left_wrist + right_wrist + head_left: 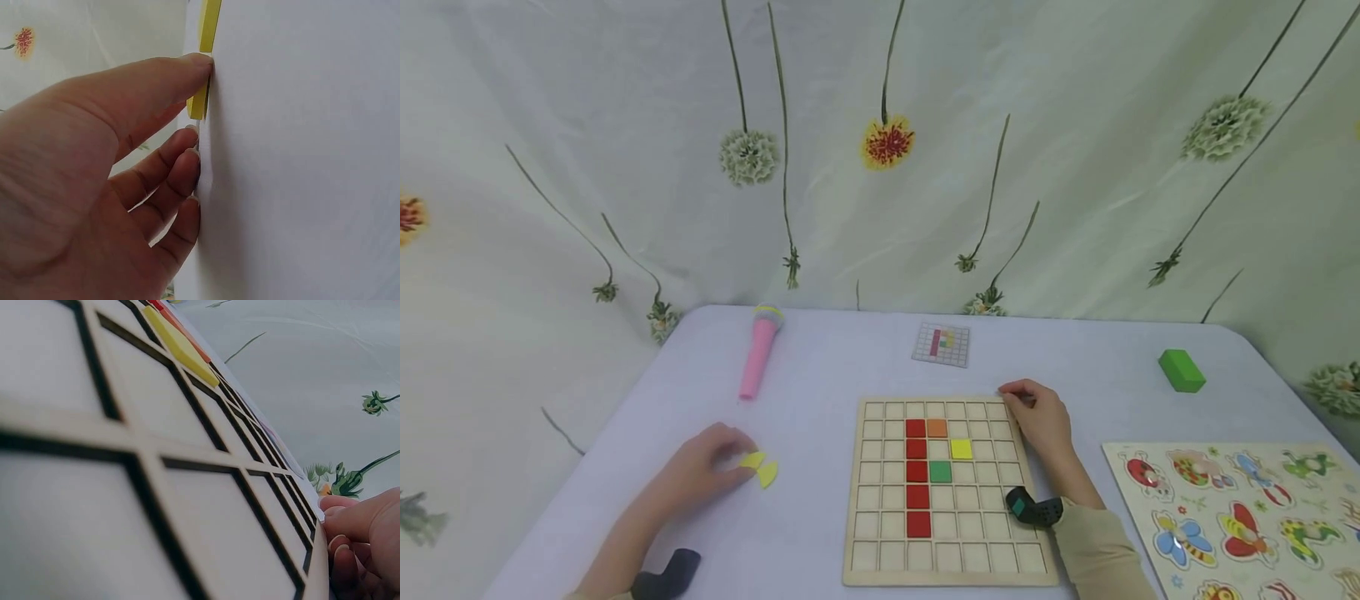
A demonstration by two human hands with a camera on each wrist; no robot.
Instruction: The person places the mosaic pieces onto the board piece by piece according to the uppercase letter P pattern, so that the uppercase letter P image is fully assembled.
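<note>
My left hand (700, 462) is low over the table, left of the board. Its thumb and index finger pinch a flat yellow piece (199, 103); the other fingers curl loosely beside the table surface. A second yellow piece with a curved edge (767, 475) lies right by the held one. The right hand (1043, 421) grips the far right corner of a wooden grid board (950, 577) with thumb and fingertips. On the board are a column of several red squares (917, 497), an orange square (937, 427), a green square (940, 472) and a yellow square (961, 449).
A small card with a coloured grid pattern (942, 345) lies behind the board. A pink toy microphone (760, 354) is at the back left, a green block (1182, 370) at the back right. An insect picture puzzle (1213, 492) lies at the right. Flower-print cloth (1075, 250) hangs behind.
</note>
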